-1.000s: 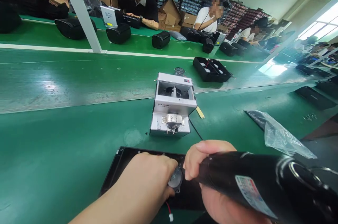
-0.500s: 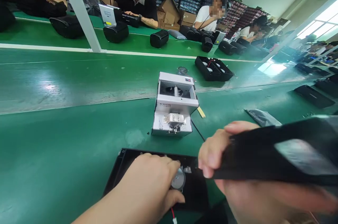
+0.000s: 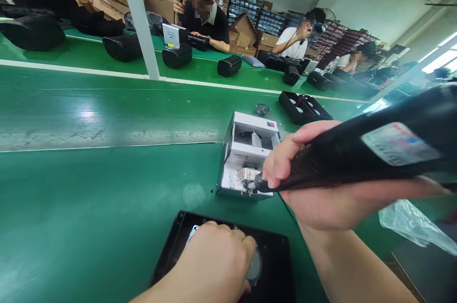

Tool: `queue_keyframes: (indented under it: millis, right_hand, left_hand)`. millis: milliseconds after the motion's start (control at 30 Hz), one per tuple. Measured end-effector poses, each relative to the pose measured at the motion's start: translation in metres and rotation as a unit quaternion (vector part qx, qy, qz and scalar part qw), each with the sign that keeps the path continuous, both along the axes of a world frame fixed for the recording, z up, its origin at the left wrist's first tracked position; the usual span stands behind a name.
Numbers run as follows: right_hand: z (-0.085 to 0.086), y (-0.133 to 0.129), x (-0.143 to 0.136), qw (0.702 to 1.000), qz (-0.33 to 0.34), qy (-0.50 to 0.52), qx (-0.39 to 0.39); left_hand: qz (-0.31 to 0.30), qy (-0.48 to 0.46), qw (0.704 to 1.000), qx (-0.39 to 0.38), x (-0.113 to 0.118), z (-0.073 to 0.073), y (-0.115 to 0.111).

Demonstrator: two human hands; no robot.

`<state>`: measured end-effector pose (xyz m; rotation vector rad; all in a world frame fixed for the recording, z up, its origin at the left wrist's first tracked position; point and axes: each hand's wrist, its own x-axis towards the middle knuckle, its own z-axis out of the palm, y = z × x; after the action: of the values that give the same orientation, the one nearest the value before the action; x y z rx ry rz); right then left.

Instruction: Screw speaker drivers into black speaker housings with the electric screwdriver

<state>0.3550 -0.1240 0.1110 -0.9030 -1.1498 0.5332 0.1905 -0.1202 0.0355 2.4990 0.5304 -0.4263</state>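
My right hand (image 3: 321, 203) is wrapped around a black electric screwdriver (image 3: 342, 155) with a shiny label on its body. The screwdriver's front end is at the metal outlet of a white screw feeder (image 3: 246, 153); whether a screw sits on its tip is too small to tell. Below, a black speaker panel (image 3: 274, 265) lies flat on the green bench. My left hand (image 3: 217, 255) curls over a round grey speaker driver (image 3: 254, 267) in that panel, its thumb and fingers around the edge. That hand hides much of the panel's middle.
Behind the feeder are a loose speaker driver (image 3: 263, 109) and an open black box (image 3: 303, 107) with drivers and red wires. A white post (image 3: 139, 22) rises from the far bench edge. Clear plastic wrap (image 3: 414, 227) lies at right. Co-workers sit across, among black speaker cases (image 3: 229, 65).
My right hand has brought the screwdriver leftward and up to the feeder's outlet. My left hand stays on the driver. The whole view has shifted a little.
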Motion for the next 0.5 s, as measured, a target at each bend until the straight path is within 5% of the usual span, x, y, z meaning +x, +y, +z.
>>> queue_keyframes:
  millis: [367, 500]
  right_hand:
    - [-0.008, 0.011, -0.005, 0.997, -0.056, 0.049, -0.024]
    - [-0.001, -0.014, -0.004, 0.997, -0.041, 0.068, -0.009]
  left_hand:
    - [0.041, -0.015, 0.999, 0.004, -0.003, 0.011, -0.002]
    - [0.043, -0.026, 0.999, 0.005, -0.003, 0.011, -0.001]
